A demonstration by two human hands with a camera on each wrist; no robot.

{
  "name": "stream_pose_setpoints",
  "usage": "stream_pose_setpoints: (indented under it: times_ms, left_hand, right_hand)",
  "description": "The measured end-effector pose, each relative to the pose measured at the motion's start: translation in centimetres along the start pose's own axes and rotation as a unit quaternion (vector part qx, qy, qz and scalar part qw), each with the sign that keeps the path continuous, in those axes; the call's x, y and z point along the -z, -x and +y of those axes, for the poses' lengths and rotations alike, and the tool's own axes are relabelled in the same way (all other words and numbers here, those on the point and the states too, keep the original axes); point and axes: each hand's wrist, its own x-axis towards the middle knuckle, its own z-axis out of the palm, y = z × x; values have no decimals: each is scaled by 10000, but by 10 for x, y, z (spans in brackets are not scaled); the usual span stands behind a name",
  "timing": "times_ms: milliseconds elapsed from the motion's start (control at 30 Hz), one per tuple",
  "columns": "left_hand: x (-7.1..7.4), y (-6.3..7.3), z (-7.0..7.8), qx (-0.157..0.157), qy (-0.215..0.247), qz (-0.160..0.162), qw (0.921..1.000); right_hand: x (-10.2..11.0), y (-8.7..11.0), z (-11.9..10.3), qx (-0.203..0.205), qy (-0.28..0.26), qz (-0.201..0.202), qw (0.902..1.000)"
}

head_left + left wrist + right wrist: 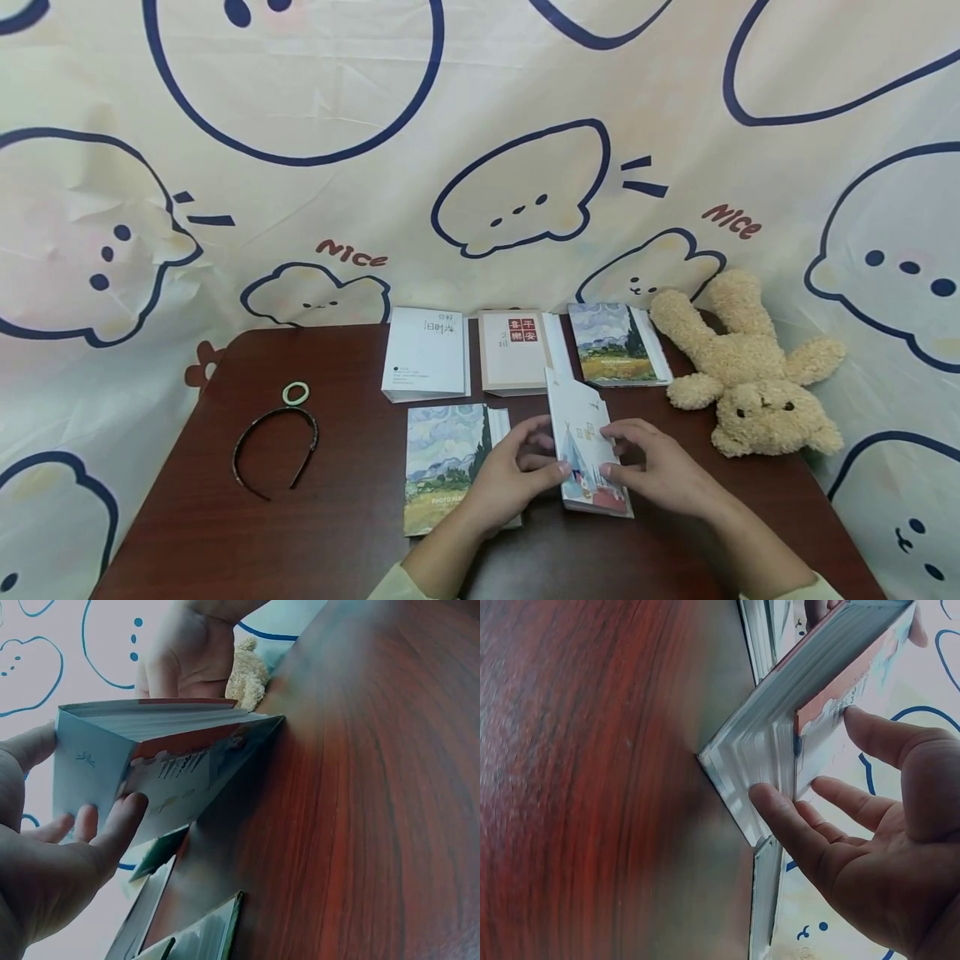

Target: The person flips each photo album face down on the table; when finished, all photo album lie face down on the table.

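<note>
A photo album with a white cover, a tent drawing and a reddish lower edge is held tilted above the table between both hands. My left hand grips it at the spine, thumb on one side and fingers spread along the other; the left wrist view shows the pale spine. At the opposite edge my right hand holds it, thumb on the cover and a finger against the page edges. Beside the left hand lies another album with a painted landscape cover.
Along the back stand a white album, a cream album with red characters and a second landscape album. A teddy bear lies at the right. A black headband and a green ring lie at the left.
</note>
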Motion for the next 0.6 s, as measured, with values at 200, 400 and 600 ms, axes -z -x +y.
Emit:
stream_pose_setpoints:
  times_ms: [200,400,600]
  left_hand:
    - [0,1,5,16,98,114,9999]
    - [0,4,11,-35,212,87,9997]
    - [-3,7,13,-44,332,-11,9994]
  right_hand:
    - [-2,-3,-5,-77,-146,-89,9998]
    - [-2,-6,-6,113,20,-134,9998]
    - [-3,-1,-1,165,76,-179,9997]
